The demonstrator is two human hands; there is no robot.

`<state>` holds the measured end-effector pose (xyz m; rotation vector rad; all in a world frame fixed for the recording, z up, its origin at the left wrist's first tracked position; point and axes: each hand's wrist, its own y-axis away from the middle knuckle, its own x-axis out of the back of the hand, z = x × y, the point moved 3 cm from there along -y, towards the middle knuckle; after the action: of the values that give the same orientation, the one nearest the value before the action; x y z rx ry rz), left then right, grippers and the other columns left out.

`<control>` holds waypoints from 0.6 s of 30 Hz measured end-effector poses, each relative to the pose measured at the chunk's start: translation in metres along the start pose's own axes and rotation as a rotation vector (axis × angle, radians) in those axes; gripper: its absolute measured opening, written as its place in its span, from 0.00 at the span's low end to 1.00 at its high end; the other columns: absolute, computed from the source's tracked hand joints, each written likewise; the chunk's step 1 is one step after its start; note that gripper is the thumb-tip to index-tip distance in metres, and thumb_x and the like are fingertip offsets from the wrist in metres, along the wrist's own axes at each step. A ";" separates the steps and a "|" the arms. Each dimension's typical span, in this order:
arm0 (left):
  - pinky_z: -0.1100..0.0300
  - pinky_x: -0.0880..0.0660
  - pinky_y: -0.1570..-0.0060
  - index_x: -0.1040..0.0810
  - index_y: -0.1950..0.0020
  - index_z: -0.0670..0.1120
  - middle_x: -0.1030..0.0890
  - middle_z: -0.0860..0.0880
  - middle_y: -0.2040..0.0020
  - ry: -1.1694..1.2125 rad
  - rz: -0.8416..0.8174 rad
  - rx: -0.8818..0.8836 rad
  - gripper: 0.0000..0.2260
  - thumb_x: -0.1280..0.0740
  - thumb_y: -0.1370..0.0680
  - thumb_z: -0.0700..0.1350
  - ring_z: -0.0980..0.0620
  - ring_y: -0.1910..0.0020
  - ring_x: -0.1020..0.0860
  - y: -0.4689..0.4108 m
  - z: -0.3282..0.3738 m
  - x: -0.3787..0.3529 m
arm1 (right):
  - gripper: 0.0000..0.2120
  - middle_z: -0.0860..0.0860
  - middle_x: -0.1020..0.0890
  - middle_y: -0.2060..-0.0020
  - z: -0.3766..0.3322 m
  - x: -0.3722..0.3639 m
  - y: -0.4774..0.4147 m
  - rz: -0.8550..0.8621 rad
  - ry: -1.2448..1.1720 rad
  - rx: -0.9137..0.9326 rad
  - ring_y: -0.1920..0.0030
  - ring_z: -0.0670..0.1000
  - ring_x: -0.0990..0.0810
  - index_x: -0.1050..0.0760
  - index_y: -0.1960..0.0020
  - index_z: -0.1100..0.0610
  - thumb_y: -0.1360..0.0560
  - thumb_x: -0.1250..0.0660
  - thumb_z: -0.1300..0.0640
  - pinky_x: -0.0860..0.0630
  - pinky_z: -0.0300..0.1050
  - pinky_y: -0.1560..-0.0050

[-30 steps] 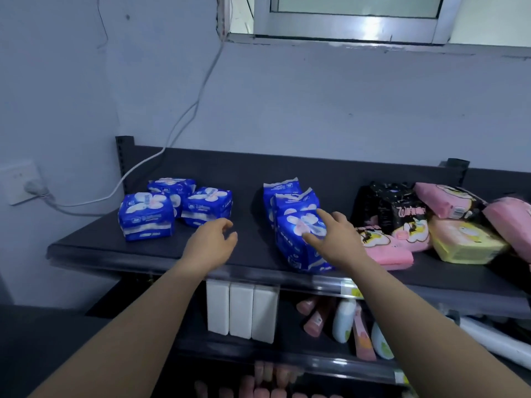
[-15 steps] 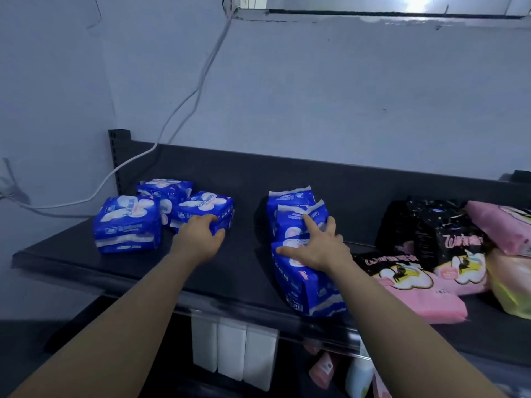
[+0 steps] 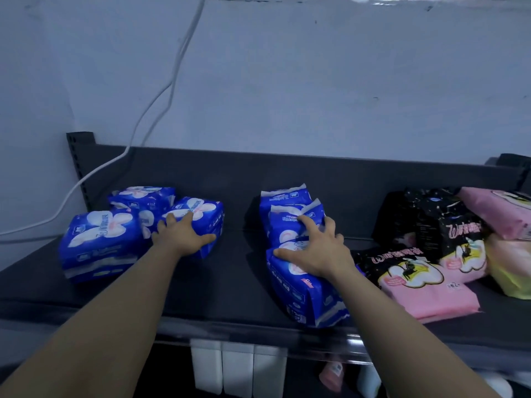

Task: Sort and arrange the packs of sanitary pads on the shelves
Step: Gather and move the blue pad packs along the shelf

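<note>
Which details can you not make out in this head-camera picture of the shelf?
Head view:
1. Yellow plastic pack: cut off by the right edge.
2. White boxes below: tops hidden by the dark metal shelf.
3. Front blue plastic pack: its print blurred, partly covered by the right hand.
</note>
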<state>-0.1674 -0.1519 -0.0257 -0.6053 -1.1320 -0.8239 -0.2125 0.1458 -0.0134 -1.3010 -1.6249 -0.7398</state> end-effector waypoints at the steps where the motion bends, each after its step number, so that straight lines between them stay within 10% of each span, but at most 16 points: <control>1: 0.42 0.45 0.28 0.48 0.21 0.54 0.51 0.42 0.21 -0.009 -0.016 -0.001 0.42 0.35 0.28 0.69 0.37 0.23 0.49 -0.005 0.000 -0.002 | 0.48 0.50 0.55 0.23 0.000 0.000 0.000 0.000 -0.001 -0.005 0.28 0.62 0.41 0.51 0.26 0.36 0.39 0.34 0.25 0.34 0.59 0.34; 14: 0.41 0.35 0.35 0.31 0.39 0.51 0.27 0.47 0.39 -0.310 0.169 -0.319 0.18 0.36 0.24 0.59 0.43 0.39 0.28 -0.003 0.010 -0.008 | 0.47 0.52 0.51 0.25 0.004 0.006 0.009 0.102 -0.059 -0.090 0.32 0.59 0.31 0.51 0.25 0.38 0.37 0.33 0.28 0.31 0.54 0.38; 18: 0.42 0.32 0.37 0.36 0.29 0.48 0.31 0.44 0.32 -0.072 0.157 -0.239 0.33 0.33 0.27 0.64 0.40 0.34 0.32 -0.004 0.000 -0.002 | 0.48 0.54 0.46 0.27 0.005 0.011 0.016 0.136 -0.065 -0.112 0.37 0.59 0.26 0.53 0.25 0.39 0.36 0.32 0.30 0.28 0.52 0.43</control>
<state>-0.1708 -0.1532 -0.0275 -0.9174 -1.0433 -0.8130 -0.1993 0.1585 -0.0069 -1.5143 -1.5471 -0.7206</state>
